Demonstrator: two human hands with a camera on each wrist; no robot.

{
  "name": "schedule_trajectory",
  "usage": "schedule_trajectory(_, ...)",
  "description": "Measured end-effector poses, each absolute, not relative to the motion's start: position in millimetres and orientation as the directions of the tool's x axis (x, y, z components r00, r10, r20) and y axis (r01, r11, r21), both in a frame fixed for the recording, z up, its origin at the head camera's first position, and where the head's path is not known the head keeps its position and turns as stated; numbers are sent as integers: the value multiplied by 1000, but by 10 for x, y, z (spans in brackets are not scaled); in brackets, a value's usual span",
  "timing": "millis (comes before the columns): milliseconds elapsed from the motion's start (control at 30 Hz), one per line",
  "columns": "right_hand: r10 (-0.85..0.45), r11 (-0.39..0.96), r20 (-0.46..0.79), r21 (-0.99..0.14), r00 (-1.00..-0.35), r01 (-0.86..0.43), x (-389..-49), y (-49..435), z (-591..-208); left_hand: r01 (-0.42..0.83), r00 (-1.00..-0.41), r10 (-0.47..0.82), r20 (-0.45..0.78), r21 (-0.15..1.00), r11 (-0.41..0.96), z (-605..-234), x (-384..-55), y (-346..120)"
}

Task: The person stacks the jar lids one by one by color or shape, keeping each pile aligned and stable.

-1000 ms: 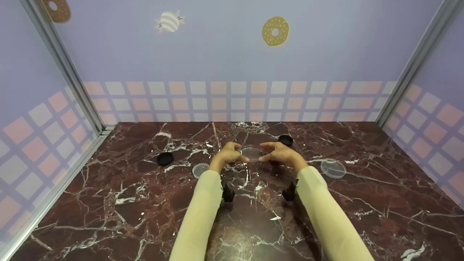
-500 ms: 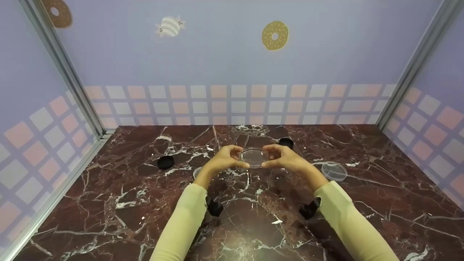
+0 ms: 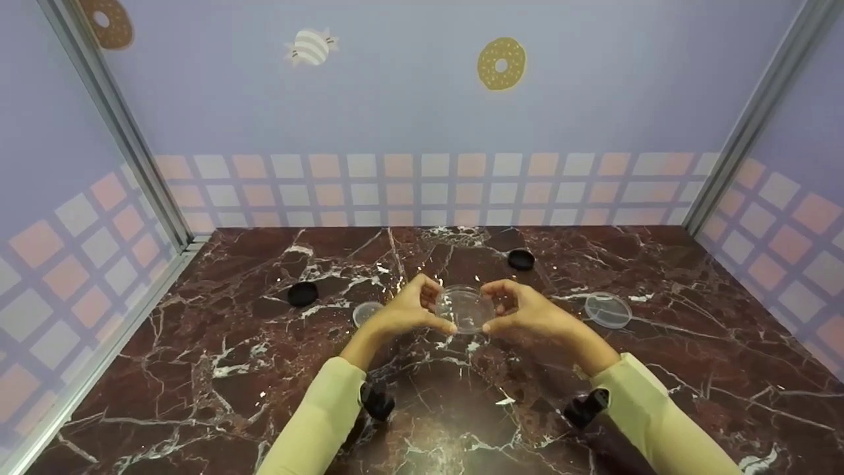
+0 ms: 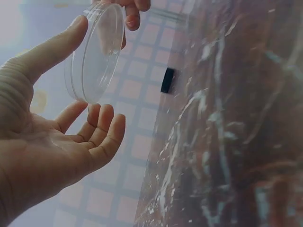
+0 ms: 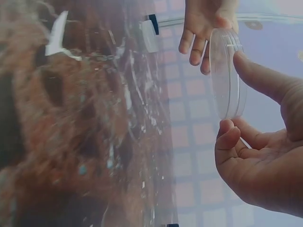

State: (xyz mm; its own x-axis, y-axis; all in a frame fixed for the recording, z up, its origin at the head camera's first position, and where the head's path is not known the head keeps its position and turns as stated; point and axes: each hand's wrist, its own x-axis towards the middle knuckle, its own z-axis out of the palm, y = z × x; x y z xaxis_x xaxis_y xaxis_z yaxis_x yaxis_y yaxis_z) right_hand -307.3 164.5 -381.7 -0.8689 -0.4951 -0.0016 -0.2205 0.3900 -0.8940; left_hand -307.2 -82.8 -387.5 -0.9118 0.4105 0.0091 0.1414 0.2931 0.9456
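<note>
A clear, round petri dish (image 3: 467, 310) is held up over the table between both hands. My left hand (image 3: 412, 309) pinches its left edge with thumb and fingertips; my right hand (image 3: 527, 313) pinches the opposite edge the same way. In the left wrist view the petri dish (image 4: 97, 56) shows a double rim, like two shallow parts fitted together. Seen from the right wrist, the petri dish (image 5: 227, 75) stands nearly on edge in the picture, between thumb and fingers.
Black round pieces lie to the left (image 3: 302, 294) and behind the right hand (image 3: 521, 260). A clear disc (image 3: 608, 310) lies at the right, and a smaller clear disc (image 3: 367, 313) is partly behind the left hand. Patterned panels enclose the marbled table (image 3: 198, 409).
Both hands have raised the petri dish off the table and drawn it nearer to the body. The other round pieces have stayed where they were.
</note>
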Motion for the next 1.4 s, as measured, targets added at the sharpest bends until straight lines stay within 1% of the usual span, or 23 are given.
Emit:
schedule_trajectory(67, -505, 394, -33, -898, -863, -197, -3041, 1683, -3837, 151, -908, 419, 0, 933, 326, -3901, -3027, -792)
schedule_trajectory(200, -529, 419, -51, -883, -847, -209, -2997, 1735, -3889, 151, -905, 424, -29, 911, 385, -3964, -2958, -733)
schedule_trajectory(300, -541, 427, -52, -877, -840, -221, -2976, 1764, -3926, 140, -898, 438, -42, 917, 373, -4029, -2935, -695)
schedule_trajectory(367, -549, 419, -66, -884, -833, -206, -2963, 1783, -3948, 135, -890, 453, -47, 923, 361, -4076, -2922, -673)
schedule_trajectory(533, -576, 411, -84, -889, -813, -199, -2934, 1809, -4010, 165, -876, 481, -34, 916, 366, -4166, -2898, -627)
schedule_trajectory(800, -584, 432, -131, -885, -801, -171, -2897, 1826, -4101, 191, -868, 492, -73, 864, 465, -4220, -2864, -586)
schedule_trajectory(933, -590, 457, -143, -870, -795, -183, -2895, 1832, -4127, 219, -862, 502, -68, 843, 491, -4236, -2856, -571)
schedule_trajectory(1200, -586, 470, -151, -863, -796, -182, -2911, 1860, -4161, 237, -852, 517, -82, 820, 521, -4258, -2848, -537)
schedule_trajectory(1400, -590, 476, -155, -859, -792, -187, -2915, 1859, -4215, 236, -861, 498, -103, 786, 571, -4265, -2838, -533)
